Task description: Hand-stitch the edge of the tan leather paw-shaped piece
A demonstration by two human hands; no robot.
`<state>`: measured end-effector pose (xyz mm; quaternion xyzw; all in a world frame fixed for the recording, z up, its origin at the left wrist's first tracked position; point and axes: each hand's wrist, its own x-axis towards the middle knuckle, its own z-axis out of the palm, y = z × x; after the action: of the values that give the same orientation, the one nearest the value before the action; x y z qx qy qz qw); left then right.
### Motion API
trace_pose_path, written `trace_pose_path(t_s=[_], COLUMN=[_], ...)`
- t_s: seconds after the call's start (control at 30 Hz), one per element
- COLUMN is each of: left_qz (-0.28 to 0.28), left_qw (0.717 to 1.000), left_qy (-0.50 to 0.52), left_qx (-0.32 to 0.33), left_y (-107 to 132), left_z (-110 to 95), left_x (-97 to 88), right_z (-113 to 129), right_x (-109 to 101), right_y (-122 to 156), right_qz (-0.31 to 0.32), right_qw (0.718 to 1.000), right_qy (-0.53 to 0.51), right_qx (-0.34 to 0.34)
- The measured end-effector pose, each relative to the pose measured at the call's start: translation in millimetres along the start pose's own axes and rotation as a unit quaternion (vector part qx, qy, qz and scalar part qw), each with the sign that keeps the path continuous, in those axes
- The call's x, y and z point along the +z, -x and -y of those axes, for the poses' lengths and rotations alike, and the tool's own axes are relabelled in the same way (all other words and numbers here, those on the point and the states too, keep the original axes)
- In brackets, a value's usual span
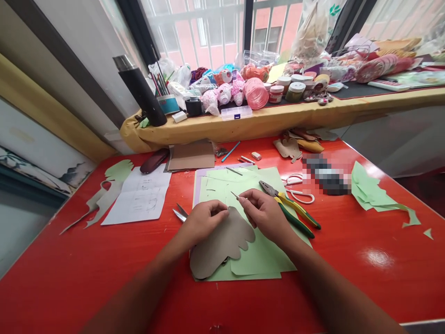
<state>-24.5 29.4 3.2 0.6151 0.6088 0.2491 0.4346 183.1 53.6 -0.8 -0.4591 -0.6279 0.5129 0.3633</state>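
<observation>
My left hand is closed on the top edge of a grey-brown cardboard cut-out with a scalloped right side. Between the thumb and fingers of my right hand is a thin pointed metal piece, its tip aimed up and left, apart from the cardboard. Light green paper sheets lie under both hands. Just right of my right hand rest pliers with green and yellow handles. Metal scissor-like blades poke out beside my left hand; the rest of them is hidden.
White-handled scissors, green paper scraps and a blurred dark object lie to the right. A white drawing sheet, a dark case and brown cardboard are at left. A thermos and paint jars crowd the sill.
</observation>
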Motion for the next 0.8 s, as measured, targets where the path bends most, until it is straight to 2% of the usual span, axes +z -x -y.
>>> trace_pose_path(t_s=[0.1,0.23,0.37,0.53,0.8], left_qz=[-0.022,-0.064,-0.074,-0.085,-0.076], left_qw=[1.000,0.997,0.994,0.993,0.995], left_qy=[0.001,0.038,0.078,0.081,0.065], left_qx=[0.004,-0.027,-0.021,-0.005,0.001], left_y=[-0.7,-3.0,-4.6,-4.7,-2.3], left_z=[-1.2,3.9,10.1,11.5,9.6], left_x=[2.3,0.6,0.9,3.2,4.5], right_z=[-2.8,-2.1,-1.1,-3.9,-3.3], right_x=[-1.2,-0.8,3.3,6.2,6.5], right_y=[-1.5,0.8,3.3,2.4,2.8], right_qz=[0.006,0.007,0.022,0.047,0.044], right_qw=[0.999,0.990,0.982,0.974,0.973], right_qy=[0.051,0.139,0.187,0.219,0.223], right_qx=[0.004,-0.005,-0.026,-0.022,-0.024])
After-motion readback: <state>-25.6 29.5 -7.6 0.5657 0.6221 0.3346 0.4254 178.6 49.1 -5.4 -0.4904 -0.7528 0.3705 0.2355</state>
